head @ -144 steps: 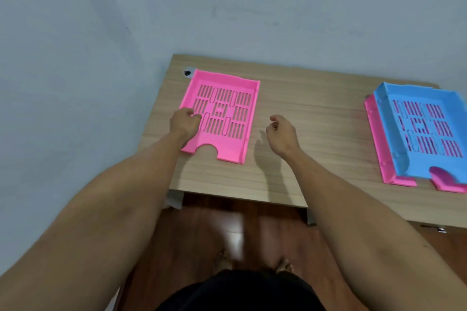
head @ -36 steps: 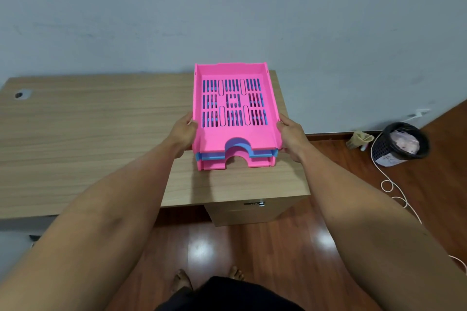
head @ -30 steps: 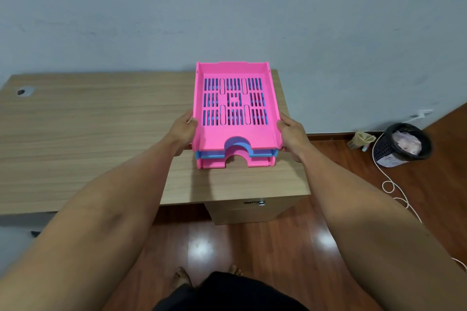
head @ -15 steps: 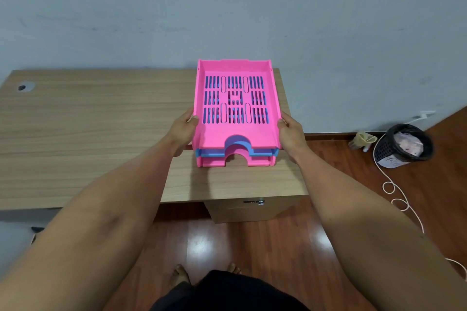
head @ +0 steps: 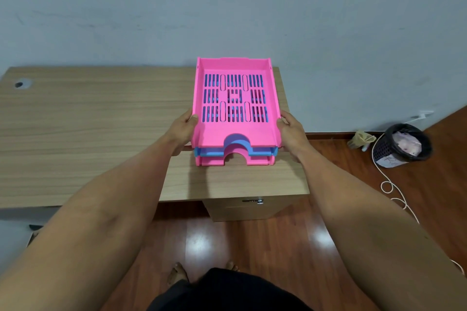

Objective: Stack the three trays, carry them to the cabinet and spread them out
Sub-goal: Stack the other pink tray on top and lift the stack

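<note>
Three slotted plastic trays sit stacked at the right end of the wooden desk (head: 88, 134): a pink top tray (head: 235, 131), a blue middle tray (head: 209, 151) showing only its front edge, and a pink bottom tray (head: 212, 161). My left hand (head: 183, 130) grips the stack's left side and my right hand (head: 290, 131) grips its right side. The stack appears tilted a little, with its near end above the desktop.
A wooden drawer cabinet (head: 252, 208) stands under the desk's right end. On the wooden floor to the right are a black waste basket (head: 401, 145), a crumpled paper bag (head: 360, 137) and a white cable (head: 394, 192). A grey wall is behind the desk.
The left pink tray was carried to the right and set on the blue and pink pair. Over the last second both hands stay on the stack's sides, almost still.
</note>
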Demonstrator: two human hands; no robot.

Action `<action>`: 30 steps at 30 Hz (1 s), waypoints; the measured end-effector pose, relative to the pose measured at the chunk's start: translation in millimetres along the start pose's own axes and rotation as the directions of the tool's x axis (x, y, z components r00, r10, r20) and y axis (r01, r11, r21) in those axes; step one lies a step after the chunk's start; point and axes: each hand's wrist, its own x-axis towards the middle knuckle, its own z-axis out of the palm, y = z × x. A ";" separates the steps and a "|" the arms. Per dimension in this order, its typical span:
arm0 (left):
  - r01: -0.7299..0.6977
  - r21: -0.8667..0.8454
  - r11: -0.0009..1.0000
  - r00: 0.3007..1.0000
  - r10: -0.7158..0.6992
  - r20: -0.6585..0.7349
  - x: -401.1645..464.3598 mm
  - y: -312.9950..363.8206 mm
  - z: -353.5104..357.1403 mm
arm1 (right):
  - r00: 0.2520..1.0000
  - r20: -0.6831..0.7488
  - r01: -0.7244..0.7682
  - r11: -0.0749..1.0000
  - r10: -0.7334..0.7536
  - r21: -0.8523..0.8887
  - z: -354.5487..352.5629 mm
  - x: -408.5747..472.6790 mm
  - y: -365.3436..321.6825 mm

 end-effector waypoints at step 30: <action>-0.011 -0.030 1.000 0.988 0.006 -0.156 2.5 -28.0 6.4 | 0.994 0.027 -0.105 0.994 0.104 0.035 -4.0 3.3 18.3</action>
